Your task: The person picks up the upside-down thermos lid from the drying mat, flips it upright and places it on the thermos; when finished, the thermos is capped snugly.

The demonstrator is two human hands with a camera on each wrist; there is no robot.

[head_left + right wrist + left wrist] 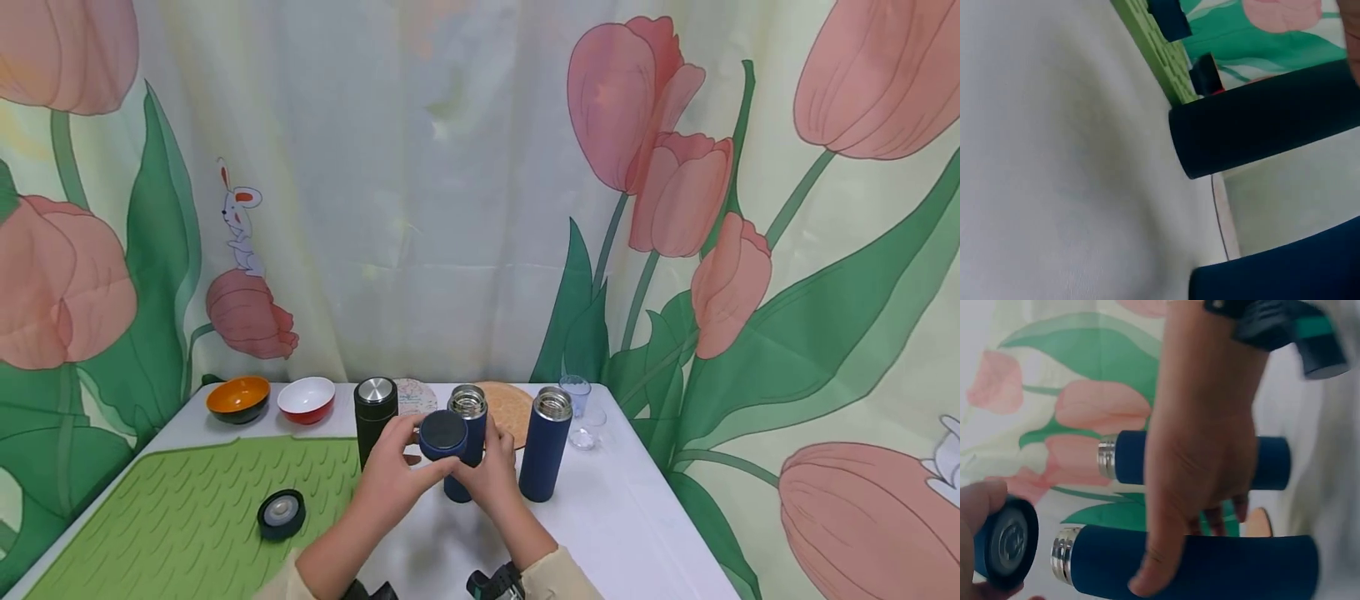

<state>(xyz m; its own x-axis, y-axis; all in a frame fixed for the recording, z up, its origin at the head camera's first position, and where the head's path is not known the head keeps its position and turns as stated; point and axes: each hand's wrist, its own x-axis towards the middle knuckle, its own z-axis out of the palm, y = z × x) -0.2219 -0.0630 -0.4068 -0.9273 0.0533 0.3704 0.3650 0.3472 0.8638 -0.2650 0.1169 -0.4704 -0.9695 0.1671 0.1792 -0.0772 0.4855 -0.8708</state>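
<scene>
In the head view my left hand point(397, 467) holds a dark blue lid point(442, 432) by its sides, above the table and in front of an open blue thermos bottle point(471, 425). The left wrist view shows the lid's ringed underside point(1011, 544) facing the bottle's bare steel mouth point(1065, 553), with a gap between. My right hand point(491, 473) grips this upright bottle, thumb across its side. A second blue thermos bottle point(545, 450) stands open to the right. Just left of my hands is a black thermos bottle point(373, 417) with a steel-topped lid.
A black lid point(282, 514) lies underside up on the green mat point(187, 500). At the back left are an orange bowl point(238, 398) and a red-and-white bowl point(306, 400). Round boards point(506, 408) and clear glasses point(576, 392) stand behind the bottles.
</scene>
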